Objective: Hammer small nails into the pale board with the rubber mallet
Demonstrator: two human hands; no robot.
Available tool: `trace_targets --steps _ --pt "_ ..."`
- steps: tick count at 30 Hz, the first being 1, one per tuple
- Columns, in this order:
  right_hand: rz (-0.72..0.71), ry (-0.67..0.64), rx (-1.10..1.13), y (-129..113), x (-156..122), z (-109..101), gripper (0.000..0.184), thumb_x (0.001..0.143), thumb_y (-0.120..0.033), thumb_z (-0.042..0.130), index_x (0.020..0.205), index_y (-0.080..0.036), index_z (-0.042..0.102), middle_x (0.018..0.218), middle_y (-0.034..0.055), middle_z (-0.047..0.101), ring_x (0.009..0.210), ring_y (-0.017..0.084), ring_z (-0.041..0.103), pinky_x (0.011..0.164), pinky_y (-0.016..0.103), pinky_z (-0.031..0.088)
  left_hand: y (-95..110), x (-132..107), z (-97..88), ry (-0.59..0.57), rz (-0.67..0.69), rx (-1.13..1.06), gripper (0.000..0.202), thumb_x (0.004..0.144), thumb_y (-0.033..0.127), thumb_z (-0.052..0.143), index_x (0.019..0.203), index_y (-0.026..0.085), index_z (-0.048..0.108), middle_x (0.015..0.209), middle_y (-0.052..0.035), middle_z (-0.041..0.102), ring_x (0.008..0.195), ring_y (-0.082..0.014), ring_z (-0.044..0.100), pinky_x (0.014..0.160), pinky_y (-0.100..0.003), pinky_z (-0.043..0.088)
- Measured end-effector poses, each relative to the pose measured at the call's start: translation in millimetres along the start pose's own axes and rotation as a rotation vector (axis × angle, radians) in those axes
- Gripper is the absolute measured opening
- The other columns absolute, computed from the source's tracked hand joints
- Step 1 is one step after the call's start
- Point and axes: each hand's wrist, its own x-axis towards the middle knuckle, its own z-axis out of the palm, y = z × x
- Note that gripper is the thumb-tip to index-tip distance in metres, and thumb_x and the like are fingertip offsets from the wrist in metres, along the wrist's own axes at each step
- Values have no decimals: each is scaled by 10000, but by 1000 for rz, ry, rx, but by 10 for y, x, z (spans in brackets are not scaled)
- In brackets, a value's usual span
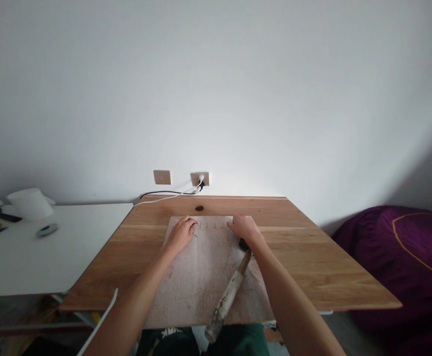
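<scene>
A pale wooden board (197, 277) lies on the wooden table, with several small nails (215, 225) standing in a row near its far edge. My left hand (182, 233) is at the board's far left corner, fingers curled. A nail (195, 235) sticks out beside its fingertips and appears to be held there. At the far right part of the board, my right hand (245, 228) closes over the edge, thumb toward the nails. Under my right wrist rests a hammer (225, 301), its head partly hidden and its worn handle slanting past the near edge.
The wooden table (312, 267) has a round hole near the wall. Cables run to a wall socket (200, 179). On the white table (90, 237) at left are a white roll (32, 203), a tape roll (47, 230) and dark tools. A purple beanbag (386, 262) sits at right.
</scene>
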Motion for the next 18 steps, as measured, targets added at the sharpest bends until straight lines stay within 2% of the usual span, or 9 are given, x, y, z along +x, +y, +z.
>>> trace_targets --steps 7,18 --pt "-46 -23 -36 -22 -41 -57 400 1009 -237 455 1155 -134 813 1224 231 762 1138 308 743 937 341 532 16 1 -9 0 -30 22 210 989 155 527 1058 221 714 1076 -64 692 1027 -209 664 922 -301 505" --pt "-76 31 -30 -23 -63 -62 348 965 -188 503 1183 -172 774 1211 200 771 1110 305 749 873 344 532 3 2 20 -35 -69 112 211 1031 176 500 1060 220 704 1087 -62 682 1050 -209 652 902 -297 495"
